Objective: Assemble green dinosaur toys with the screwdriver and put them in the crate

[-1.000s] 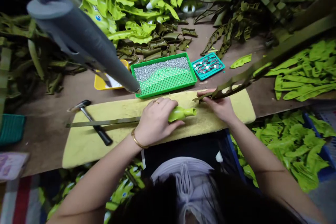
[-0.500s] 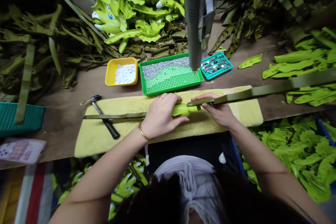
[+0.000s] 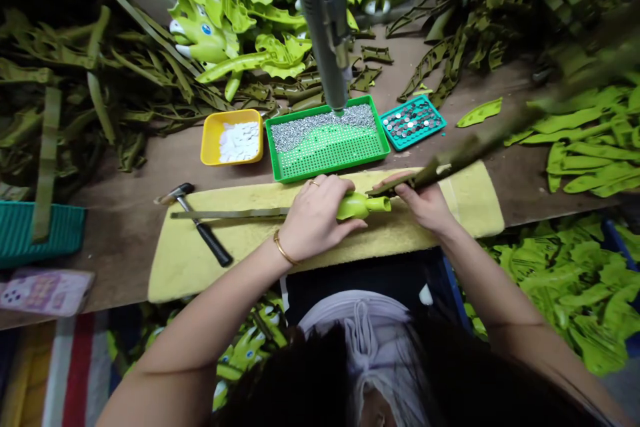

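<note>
My left hand [image 3: 320,217] is closed around a lime-green moulded plastic piece [image 3: 361,207], whose short tubular end points right. My right hand [image 3: 420,203] pinches a long olive-green strip [image 3: 475,143], blurred by motion, which rises towards the upper right from the tubular end. A flat, narrow olive strip [image 3: 230,213] runs left from under my left hand across a yellow foam pad [image 3: 225,260]. My left palm hides where that strip meets the green piece. A hammer [image 3: 200,225] with a black handle lies on the pad's left end, across the strip.
Overhead, a grey cylindrical tool [image 3: 320,13] hangs above a green tray [image 3: 330,169] of silver studs. Beside it stand a teal tray [image 3: 424,135] of metal snaps and a yellow tray [image 3: 233,163] of white pieces. Heaps of green plastic pieces surround the wooden bench [image 3: 125,173].
The strip in my right hand has swung from nearly level to rising steeply right. The hanging grey tool now leans differently, its tip over the green tray. Both hands and the green piece have shifted slightly right in view.
</note>
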The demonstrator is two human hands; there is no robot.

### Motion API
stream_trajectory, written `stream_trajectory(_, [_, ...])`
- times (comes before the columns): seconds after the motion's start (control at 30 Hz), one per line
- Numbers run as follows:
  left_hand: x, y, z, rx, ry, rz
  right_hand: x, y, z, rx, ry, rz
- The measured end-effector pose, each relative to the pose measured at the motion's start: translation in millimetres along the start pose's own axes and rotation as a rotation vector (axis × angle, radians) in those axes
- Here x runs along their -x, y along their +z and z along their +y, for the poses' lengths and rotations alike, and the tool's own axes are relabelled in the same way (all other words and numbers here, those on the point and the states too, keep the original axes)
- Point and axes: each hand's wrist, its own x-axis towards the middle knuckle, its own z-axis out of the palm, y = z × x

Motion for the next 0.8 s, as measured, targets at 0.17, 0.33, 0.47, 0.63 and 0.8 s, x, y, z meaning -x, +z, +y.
stream_trajectory(0.17, [-3,-0.4,-1,-0.002,0.014,-0.009,0,2,12,0.012,-0.058,0.037])
stream_trajectory(0.33, [-4,-1.7,-2,0.018,0.007,-0.043,-4,-7,-7,0.003,-0.156,-0.124])
stream_trajectory(0.47, [-4,0.5,-5,0.056,-0.013,-0.034,-8,-12,-7,0.026,-0.055,-0.199])
stream_trajectory(0.63, [-12,-7.3,1,-0.011,-0.053,-0.086,0,9,5,-0.021,-0.029,-0.132])
stream_trajectory(0.8, [-26,-25.0,6,-0.201,0.013,-0.332,-28,-12,-7,0.149,-0.050,-0.200])
